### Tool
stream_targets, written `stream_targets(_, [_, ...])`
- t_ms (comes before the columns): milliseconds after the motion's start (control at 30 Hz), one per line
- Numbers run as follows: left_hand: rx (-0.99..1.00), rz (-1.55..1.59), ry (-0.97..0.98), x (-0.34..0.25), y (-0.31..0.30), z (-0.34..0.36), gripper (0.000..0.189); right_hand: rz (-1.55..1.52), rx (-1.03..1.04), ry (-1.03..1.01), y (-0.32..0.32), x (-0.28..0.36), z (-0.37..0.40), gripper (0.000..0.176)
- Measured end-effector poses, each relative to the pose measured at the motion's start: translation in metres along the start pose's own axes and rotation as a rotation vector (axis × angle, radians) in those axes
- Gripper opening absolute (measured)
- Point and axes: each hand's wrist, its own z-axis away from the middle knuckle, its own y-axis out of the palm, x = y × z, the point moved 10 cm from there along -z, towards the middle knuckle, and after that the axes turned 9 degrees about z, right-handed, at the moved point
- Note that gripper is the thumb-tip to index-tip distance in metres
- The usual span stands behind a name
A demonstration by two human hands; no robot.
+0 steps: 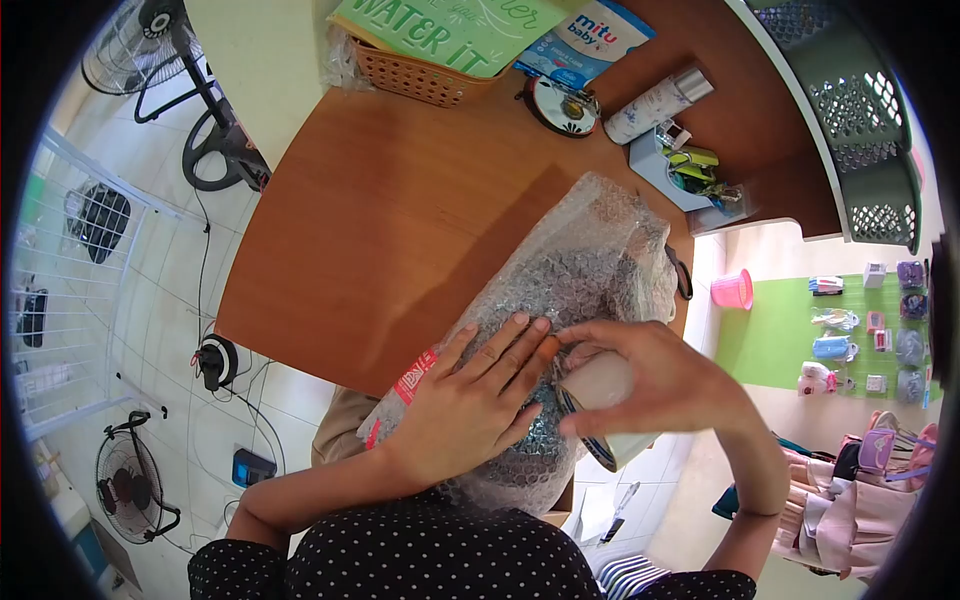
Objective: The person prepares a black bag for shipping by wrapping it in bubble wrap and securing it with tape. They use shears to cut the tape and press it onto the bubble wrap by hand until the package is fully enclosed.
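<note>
A large bundle in bubble wrap [570, 270] lies slanted across the near right part of the wooden table [380, 190] and over its edge. My left hand [470, 405] rests on the wrap with its fingers spread, pressing it. My right hand [660, 380] is curled round a roll of clear tape [600, 382], its fingertips against the wrap beside my left fingers. A red and white label [415, 377] shows at the bundle's left side. What is inside the wrap is hard to make out.
At the table's far side are a wicker basket [420, 75], a blue pack [590, 40], a spray can [660, 105] and a small organiser [665, 170]. Black scissor handles [682, 272] show beyond the bundle. Fans and cables are on the left floor.
</note>
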Motion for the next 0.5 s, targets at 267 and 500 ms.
stream_targets(267, [0.021, -0.019, -0.025, 0.003, 0.004, -0.001, 0.056, 0.299, -0.477, 0.062, -0.027, -0.001, 0.049, 0.075])
stream_targets(500, [0.120, -0.099, -0.065, -0.006, 0.004, -0.009, 0.066, 0.047, -0.769, -0.216, 0.001, -0.025, 0.083, 0.069])
